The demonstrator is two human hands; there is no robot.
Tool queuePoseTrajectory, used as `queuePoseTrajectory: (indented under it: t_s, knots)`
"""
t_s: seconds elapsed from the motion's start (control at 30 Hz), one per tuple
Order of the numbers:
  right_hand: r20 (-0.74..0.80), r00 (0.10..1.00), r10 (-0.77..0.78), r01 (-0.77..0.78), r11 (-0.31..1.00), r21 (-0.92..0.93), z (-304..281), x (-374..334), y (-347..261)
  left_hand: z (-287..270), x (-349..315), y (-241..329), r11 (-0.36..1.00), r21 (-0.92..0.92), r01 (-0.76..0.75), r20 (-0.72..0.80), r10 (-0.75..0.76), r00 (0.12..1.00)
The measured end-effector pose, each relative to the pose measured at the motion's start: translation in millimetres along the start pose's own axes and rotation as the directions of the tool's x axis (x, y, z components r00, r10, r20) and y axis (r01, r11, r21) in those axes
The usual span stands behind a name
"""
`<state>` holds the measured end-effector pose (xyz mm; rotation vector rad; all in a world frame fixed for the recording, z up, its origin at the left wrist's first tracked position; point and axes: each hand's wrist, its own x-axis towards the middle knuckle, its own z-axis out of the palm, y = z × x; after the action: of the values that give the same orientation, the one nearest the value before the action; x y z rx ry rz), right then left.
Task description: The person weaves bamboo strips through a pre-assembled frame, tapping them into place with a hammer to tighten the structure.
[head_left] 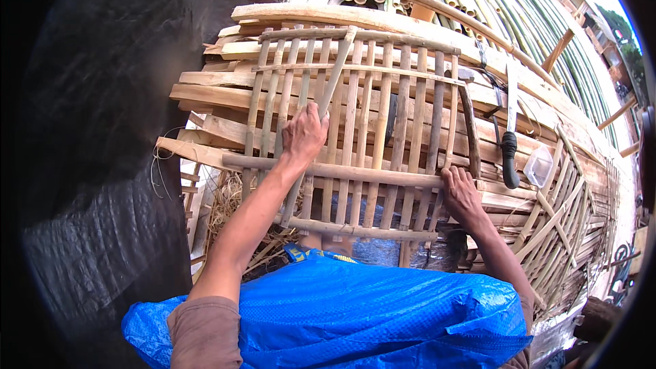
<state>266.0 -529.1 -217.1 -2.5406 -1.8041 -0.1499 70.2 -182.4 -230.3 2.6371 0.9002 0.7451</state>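
Panel (348, 123) has tan/grey slats (380, 123), prob. bamboo.

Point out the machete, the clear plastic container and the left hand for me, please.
Machete (511, 121): head view, blade near the handle.
Clear plastic container (539, 167): head view, its middle.
Left hand (304, 132): head view, back of the hand.
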Motion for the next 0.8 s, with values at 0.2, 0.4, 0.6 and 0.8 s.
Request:
queuePoseTrajectory:
  t_s: [0.2,0.4,0.6,0.8]
  knots:
    - [-0.038,0.999,-0.009,0.01,1.0,0.005,0,1,2,4,2,1,1.0,-0.001,0.021,0.029,-0.021,0.999]
    - [-0.106,0.994,-0.024,0.03,0.998,0.051,-4,5,-4,-22,13,-14,0.998,0.047,0.043,-0.023,-0.042,0.999]
    - [-0.195,0.98,-0.025,0.019,0.999,-0.035,-21,14,-2,-55,24,-22,0.999,0.034,0.027,-0.001,-0.027,1.0]
    - [-0.282,0.955,0.09,-0.118,0.99,-0.083,-44,-6,41,-76,30,-44,0.999,0.037,0.036,-0.007,-0.036,0.999]
